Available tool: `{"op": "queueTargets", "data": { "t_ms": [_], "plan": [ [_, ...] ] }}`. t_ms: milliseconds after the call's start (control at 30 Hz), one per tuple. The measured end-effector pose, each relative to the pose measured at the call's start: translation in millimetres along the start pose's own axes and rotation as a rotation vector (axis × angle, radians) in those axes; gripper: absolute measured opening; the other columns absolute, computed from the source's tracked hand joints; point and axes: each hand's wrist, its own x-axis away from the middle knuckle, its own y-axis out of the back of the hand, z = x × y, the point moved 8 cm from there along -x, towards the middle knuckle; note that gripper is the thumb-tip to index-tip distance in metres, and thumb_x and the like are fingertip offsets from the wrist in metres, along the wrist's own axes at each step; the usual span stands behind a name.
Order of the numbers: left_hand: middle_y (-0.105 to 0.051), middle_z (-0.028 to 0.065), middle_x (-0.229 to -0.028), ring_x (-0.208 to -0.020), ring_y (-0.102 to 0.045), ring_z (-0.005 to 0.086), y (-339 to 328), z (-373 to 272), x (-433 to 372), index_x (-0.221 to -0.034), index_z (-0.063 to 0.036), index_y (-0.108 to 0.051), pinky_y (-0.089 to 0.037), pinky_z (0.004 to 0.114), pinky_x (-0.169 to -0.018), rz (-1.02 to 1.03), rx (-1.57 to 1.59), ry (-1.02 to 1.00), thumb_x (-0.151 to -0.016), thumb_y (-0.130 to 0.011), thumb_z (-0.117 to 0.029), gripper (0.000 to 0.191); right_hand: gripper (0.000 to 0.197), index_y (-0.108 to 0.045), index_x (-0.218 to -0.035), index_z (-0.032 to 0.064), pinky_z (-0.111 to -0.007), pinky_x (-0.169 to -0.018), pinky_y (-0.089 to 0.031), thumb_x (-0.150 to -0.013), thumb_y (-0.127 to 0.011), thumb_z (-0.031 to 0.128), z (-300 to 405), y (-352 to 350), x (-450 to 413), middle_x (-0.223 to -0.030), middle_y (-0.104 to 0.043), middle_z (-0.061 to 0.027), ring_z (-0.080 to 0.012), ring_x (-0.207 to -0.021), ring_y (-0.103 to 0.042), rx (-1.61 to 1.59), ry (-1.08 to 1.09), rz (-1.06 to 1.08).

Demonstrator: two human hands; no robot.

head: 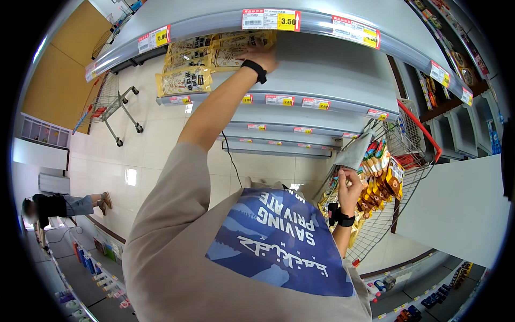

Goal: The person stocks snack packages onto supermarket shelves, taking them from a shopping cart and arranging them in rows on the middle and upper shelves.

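Note:
My left hand (261,58) reaches onto the upper shelf board, its blurred fingers spread over the right side of several yellow food packets (187,80) laid in rows; no grip on a packet is visible. A black band circles that wrist. On the right, my right hand (350,189) pinches the lower edge of a grey cloth (356,151) between thumb and finger, above a wire shopping cart (418,177). Brown-and-yellow snack packets (378,197) and other bright packets fill part of the cart. A black device and band sit on my right wrist.
A shelf edge with price tags (314,20) crosses just above my left hand; lower shelves (289,129) step down beneath. A black cable (231,159) hangs before me. Another cart (108,104) stands at the left. A person (52,207) stands farther off at the lower left, near stocked shelves.

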Motion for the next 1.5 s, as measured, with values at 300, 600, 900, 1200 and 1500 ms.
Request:
{"op": "queueTargets", "data": {
  "t_ms": [300, 600, 900, 1200, 1500],
  "plan": [
    [-0.022, 0.0233, -0.15, -0.132, -0.026, 0.0539, -39, 10, -64, -0.142, -0.0143, -0.036, -0.035, 0.072, -0.092, 0.038, 0.016, -0.061, -0.091, -0.044, -0.052, 0.063, 0.015, -0.061, -0.08, -0.0057, -0.031, -0.073, -0.047, -0.086, -0.064, 0.008, 5, -2, 3, -0.081, -0.066, -0.0142, -0.0236, -0.075, -0.061, 0.04, -0.023, -0.02],
    [-0.056, 0.0236, -0.124, -0.117, -0.053, 0.0407, -20, -9, -41, -0.121, -0.0004, -0.058, -0.044, 0.052, -0.094, 0.209, 0.069, -0.228, -0.093, -0.047, -0.037, 0.048, 0.015, -0.062, -0.081, -0.0051, -0.032, -0.074, -0.047, -0.086, -0.064, 0.009, -23, -4, 21, -0.081, -0.066, -0.014, -0.0238, -0.077, -0.062, 0.053, -0.135, -0.049],
    [-0.053, 0.021, -0.131, -0.123, -0.049, 0.0354, -6, -7, -54, -0.128, -0.0093, -0.054, -0.037, 0.053, -0.101, -0.38, -0.085, -0.167, -0.09, -0.049, -0.046, 0.053, 0.018, -0.061, -0.078, -0.0058, -0.03, -0.073, -0.046, -0.086, -0.064, 0.01, -19, 5, 29, -0.077, -0.065, -0.0125, -0.0198, -0.074, -0.06, 0.01, -0.143, -0.124],
    [-0.063, 0.019, -0.111, -0.11, -0.057, 0.0335, -40, -27, -120, -0.11, -0.0101, -0.067, -0.043, 0.045, -0.094, 0.126, -0.03, -0.449, -0.095, -0.046, -0.039, 0.038, 0.028, -0.064, -0.081, -0.0043, -0.025, -0.063, -0.045, -0.09, -0.064, 0.022, -91, 60, 72, -0.071, -0.062, -0.0036, -0.0096, -0.067, -0.056, 0.041, -0.326, -0.282],
    [-0.064, 0.023, -0.109, -0.102, -0.06, 0.0361, -56, 5, -182, -0.109, 0.0016, -0.063, -0.045, 0.041, -0.088, 0.054, 0.151, -0.62, -0.093, -0.048, -0.047, 0.054, 0.025, -0.066, -0.08, 0.0039, -0.026, -0.059, -0.05, -0.089, -0.064, 0.028, -276, 142, 194, -0.077, -0.065, -0.0025, -0.0119, -0.068, -0.064, -0.22, -0.942, -0.711]
  ]
}}
